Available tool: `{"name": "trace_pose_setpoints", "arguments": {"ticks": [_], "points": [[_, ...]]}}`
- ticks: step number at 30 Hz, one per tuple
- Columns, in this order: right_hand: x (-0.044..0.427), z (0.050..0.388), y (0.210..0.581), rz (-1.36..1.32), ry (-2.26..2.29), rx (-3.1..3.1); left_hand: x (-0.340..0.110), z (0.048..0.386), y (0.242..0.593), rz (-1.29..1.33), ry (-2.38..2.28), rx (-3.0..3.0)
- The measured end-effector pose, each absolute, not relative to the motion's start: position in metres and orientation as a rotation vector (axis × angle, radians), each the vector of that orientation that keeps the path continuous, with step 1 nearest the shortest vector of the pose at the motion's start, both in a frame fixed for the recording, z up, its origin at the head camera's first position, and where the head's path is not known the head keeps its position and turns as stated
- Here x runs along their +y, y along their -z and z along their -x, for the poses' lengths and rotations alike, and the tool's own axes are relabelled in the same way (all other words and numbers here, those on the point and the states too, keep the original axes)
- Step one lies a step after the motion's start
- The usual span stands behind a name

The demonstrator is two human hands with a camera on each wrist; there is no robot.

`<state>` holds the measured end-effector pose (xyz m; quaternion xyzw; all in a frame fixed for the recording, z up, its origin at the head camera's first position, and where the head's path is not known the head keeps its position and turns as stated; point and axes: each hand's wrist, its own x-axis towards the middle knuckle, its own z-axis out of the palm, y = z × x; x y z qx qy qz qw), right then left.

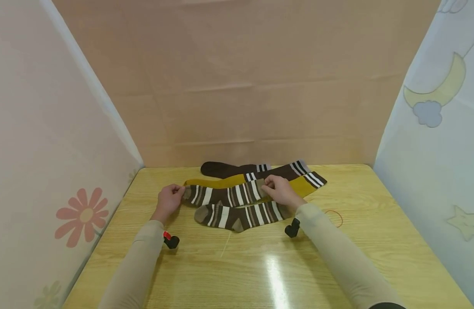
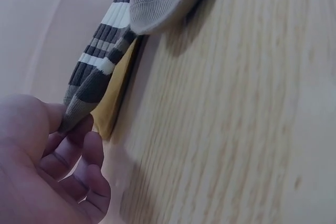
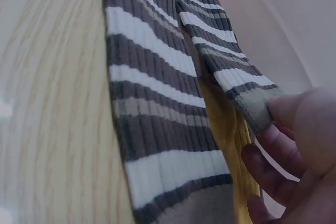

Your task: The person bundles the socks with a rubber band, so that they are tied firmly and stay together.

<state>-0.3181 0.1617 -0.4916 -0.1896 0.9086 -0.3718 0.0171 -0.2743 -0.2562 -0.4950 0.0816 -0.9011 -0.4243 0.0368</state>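
A brown sock with white and tan stripes (image 1: 237,194) is stretched between both hands in the head view. The left hand (image 1: 170,200) pinches its tan toe end, seen closer in the left wrist view, where thumb and fingers of the left hand (image 2: 58,161) meet on the tip. At the other end, the right hand (image 1: 282,190) pinches the tan cuff; the right wrist view shows the right hand (image 3: 299,150) with its thumb on that cuff (image 3: 254,109). A matching striped sock (image 1: 240,216) lies just in front, its cuff partly hidden by the right forearm.
Behind the striped pair lie mustard socks (image 1: 304,184) with white-striped cuffs, partly covered. Dark brown socks (image 1: 223,170) with striped cuffs lie farther back, near the rear wall. A thin orange-red loop (image 1: 340,216) is on the wooden table (image 1: 221,274), right of the right wrist.
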Motion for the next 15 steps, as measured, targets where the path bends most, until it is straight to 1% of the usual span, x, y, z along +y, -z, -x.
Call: {"name": "trace_pose_setpoints", "arguments": {"ticks": [8,15], "points": [[0.1624,0.3173,0.4871,0.524,1.222,2.821,-0.2544,0.2759,0.4933,-0.271,1.343,-2.702],[0.1630,0.3190,0.4820,0.530,1.294,2.872,-0.2510,0.2757,0.4876,-0.266,1.360,-2.645]]}}
